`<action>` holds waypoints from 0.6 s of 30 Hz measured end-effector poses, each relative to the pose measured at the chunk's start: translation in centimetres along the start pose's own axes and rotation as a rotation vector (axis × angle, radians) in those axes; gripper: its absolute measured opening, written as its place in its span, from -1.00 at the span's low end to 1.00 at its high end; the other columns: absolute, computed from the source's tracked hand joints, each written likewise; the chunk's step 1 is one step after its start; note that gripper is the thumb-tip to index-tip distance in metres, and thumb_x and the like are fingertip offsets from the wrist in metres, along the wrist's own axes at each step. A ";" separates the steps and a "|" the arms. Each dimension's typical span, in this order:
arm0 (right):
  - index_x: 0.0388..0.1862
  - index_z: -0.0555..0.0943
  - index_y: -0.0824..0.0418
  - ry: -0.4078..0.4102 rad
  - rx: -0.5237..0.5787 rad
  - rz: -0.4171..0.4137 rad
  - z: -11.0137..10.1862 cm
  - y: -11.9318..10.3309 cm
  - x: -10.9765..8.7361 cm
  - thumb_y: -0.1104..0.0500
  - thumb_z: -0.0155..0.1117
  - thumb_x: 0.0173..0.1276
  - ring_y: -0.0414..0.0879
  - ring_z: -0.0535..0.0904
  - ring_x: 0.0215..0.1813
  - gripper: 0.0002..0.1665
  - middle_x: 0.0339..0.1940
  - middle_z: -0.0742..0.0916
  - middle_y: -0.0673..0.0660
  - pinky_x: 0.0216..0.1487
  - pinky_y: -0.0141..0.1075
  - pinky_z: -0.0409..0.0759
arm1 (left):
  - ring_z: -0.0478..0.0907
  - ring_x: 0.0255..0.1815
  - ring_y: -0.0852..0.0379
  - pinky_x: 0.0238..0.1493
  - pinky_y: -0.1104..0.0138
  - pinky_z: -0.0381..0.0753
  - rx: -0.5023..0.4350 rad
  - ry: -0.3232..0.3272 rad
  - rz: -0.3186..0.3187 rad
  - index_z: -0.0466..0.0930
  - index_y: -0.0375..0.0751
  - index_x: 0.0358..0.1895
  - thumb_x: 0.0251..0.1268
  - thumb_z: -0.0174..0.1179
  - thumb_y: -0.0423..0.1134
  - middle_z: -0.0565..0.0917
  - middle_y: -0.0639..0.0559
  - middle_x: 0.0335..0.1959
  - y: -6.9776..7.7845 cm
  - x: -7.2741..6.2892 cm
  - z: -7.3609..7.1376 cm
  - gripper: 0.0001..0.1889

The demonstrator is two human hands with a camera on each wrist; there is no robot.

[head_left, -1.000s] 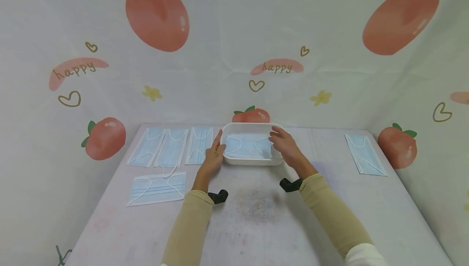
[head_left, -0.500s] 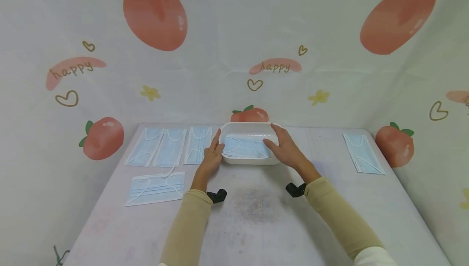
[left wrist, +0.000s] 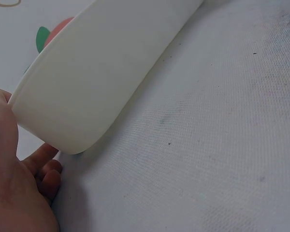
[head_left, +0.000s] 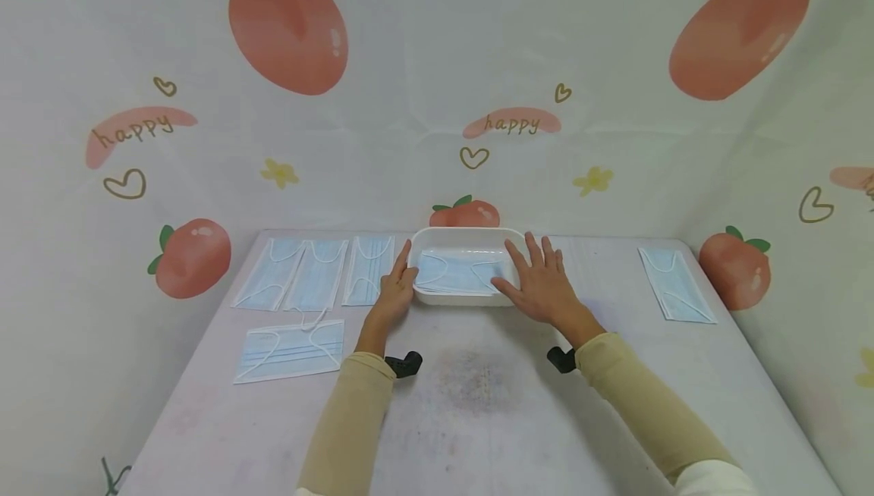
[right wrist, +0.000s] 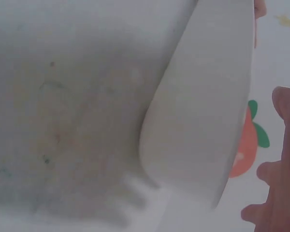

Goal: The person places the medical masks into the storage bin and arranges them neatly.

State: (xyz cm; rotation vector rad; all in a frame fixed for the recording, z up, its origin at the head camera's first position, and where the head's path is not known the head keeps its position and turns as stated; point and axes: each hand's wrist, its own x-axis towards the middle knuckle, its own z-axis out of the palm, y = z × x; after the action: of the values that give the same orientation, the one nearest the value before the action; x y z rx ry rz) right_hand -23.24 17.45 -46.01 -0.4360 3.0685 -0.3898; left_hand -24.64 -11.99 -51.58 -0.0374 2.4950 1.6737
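A white plastic tray (head_left: pixel 464 300) stands at the back middle of the table, with blue face masks (head_left: pixel 456 272) lying flat inside, ear loops on top. My left hand (head_left: pixel 392 300) holds the tray's left end, thumb at the rim and fingers along the outer wall. In the left wrist view, this hand (left wrist: pixel 14 188) has its lower fingers by the tray's bottom corner. Over the right end of the tray, my right hand (head_left: pixel 546 291) spreads its fingers, with nothing in its grasp. The right wrist view shows those fingers apart from the tray wall (right wrist: pixel 198 111).
Left of the tray, three masks lie lengthwise: a far-left mask (head_left: pixel 266 276), a middle mask (head_left: pixel 319 276) and a pleated mask (head_left: pixel 367 272). Nearer the front lies a sideways mask (head_left: pixel 290 352). Another mask (head_left: pixel 677 285) is at the far right. A printed curtain (head_left: pixel 410 86) stands behind.
My right hand has turned and shifted slightly right, its fingers spreading wider over the tray's right end. The left hand has kept its place on the tray.
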 end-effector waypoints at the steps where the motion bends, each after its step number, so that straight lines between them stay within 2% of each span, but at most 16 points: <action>1: 0.71 -0.02 0.04 -0.002 -0.008 0.009 0.1 0.2 -0.1 -0.39 -0.05 0.51 0.46 -0.25 0.69 -0.01 0.71 -0.04 0.37 0.61 0.39 -0.19 | -0.17 0.66 -0.32 0.57 -0.39 -0.21 0.001 -0.001 -0.001 -0.18 0.53 0.63 0.64 -0.27 -0.01 0.02 -0.02 0.71 0.0 0.0 0.0 -0.38; 7: 0.72 -0.09 0.05 -0.022 -0.024 0.065 0.2 1.7 -0.5 -0.38 -0.10 0.54 0.49 -0.30 0.67 -0.01 0.71 -0.14 0.37 0.60 0.40 -0.25 | -0.17 0.67 -0.32 0.56 -0.40 -0.21 0.012 -0.004 -0.015 -0.19 0.53 0.64 0.65 -0.28 -0.01 0.00 -0.01 0.71 0.0 0.0 0.0 -0.38; 12: 0.72 -0.12 0.10 -0.022 -0.011 0.098 0.0 3.0 -0.9 -0.38 -0.12 0.55 0.51 -0.31 0.66 0.00 0.71 -0.15 0.40 0.58 0.43 -0.28 | -0.16 0.66 -0.31 0.57 -0.40 -0.19 0.007 -0.005 -0.039 -0.19 0.60 0.61 0.65 -0.28 0.01 0.00 0.03 0.71 0.3 0.0 0.0 -0.39; 18: 0.71 -0.14 0.14 -0.026 0.011 0.148 -0.7 4.4 -1.3 -0.39 -0.14 0.55 0.53 -0.33 0.66 0.02 0.70 -0.17 0.43 0.57 0.44 -0.33 | -0.12 0.64 -0.31 0.56 -0.40 -0.17 0.015 0.002 -0.036 -0.18 0.57 0.62 0.64 -0.27 0.02 0.02 0.01 0.71 0.2 0.0 0.0 -0.39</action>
State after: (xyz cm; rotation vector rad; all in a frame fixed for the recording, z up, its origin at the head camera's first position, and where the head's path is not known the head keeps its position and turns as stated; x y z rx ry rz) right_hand -23.22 22.11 -46.49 -0.2095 3.0461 -0.3918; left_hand -24.62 -11.88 -51.39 -0.0811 2.4927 1.6418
